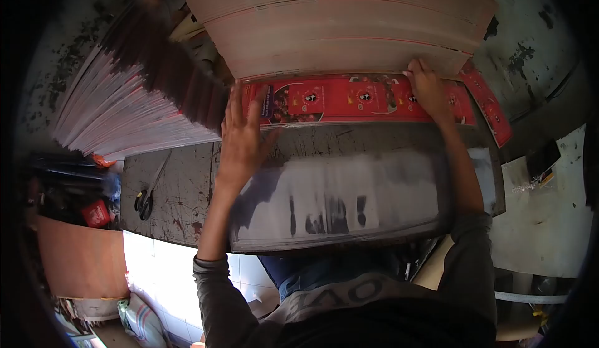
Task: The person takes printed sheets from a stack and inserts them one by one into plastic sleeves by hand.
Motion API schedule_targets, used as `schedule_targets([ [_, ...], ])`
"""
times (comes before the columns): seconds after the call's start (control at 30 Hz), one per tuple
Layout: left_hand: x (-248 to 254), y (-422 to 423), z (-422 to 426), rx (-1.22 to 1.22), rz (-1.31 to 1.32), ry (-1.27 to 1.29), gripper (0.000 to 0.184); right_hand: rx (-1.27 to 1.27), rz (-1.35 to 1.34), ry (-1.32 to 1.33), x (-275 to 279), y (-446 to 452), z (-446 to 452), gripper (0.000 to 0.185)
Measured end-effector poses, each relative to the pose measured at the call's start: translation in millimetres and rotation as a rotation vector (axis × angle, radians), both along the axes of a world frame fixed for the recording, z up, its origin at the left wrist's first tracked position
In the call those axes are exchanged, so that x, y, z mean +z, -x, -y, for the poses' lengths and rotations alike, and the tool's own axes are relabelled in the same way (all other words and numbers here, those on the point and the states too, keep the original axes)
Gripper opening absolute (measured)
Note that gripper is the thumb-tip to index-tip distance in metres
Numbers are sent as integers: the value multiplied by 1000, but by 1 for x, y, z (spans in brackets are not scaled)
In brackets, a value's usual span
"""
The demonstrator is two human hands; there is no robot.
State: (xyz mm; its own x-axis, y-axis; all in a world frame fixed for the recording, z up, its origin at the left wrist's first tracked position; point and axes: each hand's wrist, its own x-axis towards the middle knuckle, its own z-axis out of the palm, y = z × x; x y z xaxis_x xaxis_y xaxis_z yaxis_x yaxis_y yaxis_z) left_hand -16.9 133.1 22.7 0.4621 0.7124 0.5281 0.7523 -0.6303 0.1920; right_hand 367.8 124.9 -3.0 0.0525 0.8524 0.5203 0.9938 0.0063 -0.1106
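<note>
A long red printed sheet [337, 101] with round pictures and small logos lies across the worktable. My left hand [240, 142] is at its left end, fingers apart and pointing away from me, the fingertips by the sheet's edge. My right hand [429, 89] is over the sheet's right part. Its fingers are curled in at the sheet's far edge, where the tall stack of sheets [343, 27] begins; the fingertips are partly hidden. Nearer to me, between my forearms, lies a pale board [337, 192] with dark smears.
A fanned pile of sheets [137, 98] stands to the left. Black-handled scissors [145, 203] lie on the worn dark table [181, 186]. Another red strip [490, 108] slants off at the right. A pale sheet [549, 217] is at far right, and an orange-brown board [81, 257] at lower left.
</note>
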Motion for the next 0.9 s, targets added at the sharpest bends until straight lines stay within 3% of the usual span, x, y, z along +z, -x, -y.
schedule_targets([
  [0.1,-24,-2,6,-53,-143,87,66,68,47,-70,-17,6,-1,21],
  [0.2,-32,-3,-1,-58,-239,94,55,148,-9,-300,1,3,-1,19],
  [0.3,-37,-4,-6,-26,-249,60,46,-66,-25,-189,18,-11,17,18],
  [0.37,-40,-4,-8,-1,-240,55,43,-407,-77,-84,19,-37,30,29],
  [0.47,-44,-6,-7,31,-258,22,43,-467,-216,75,16,-74,49,44],
  [0.57,-46,-4,-9,36,-226,46,44,-320,-84,74,3,-91,54,52],
  [0.67,-46,-2,-12,23,-246,-8,44,-444,-119,175,-2,-98,50,51],
  [0.77,-44,-3,-11,14,-233,20,44,-398,-108,117,-9,-119,50,45],
  [0.9,-46,-5,-12,41,-230,-39,40,-375,-32,-326,100,-29,57,32],
])
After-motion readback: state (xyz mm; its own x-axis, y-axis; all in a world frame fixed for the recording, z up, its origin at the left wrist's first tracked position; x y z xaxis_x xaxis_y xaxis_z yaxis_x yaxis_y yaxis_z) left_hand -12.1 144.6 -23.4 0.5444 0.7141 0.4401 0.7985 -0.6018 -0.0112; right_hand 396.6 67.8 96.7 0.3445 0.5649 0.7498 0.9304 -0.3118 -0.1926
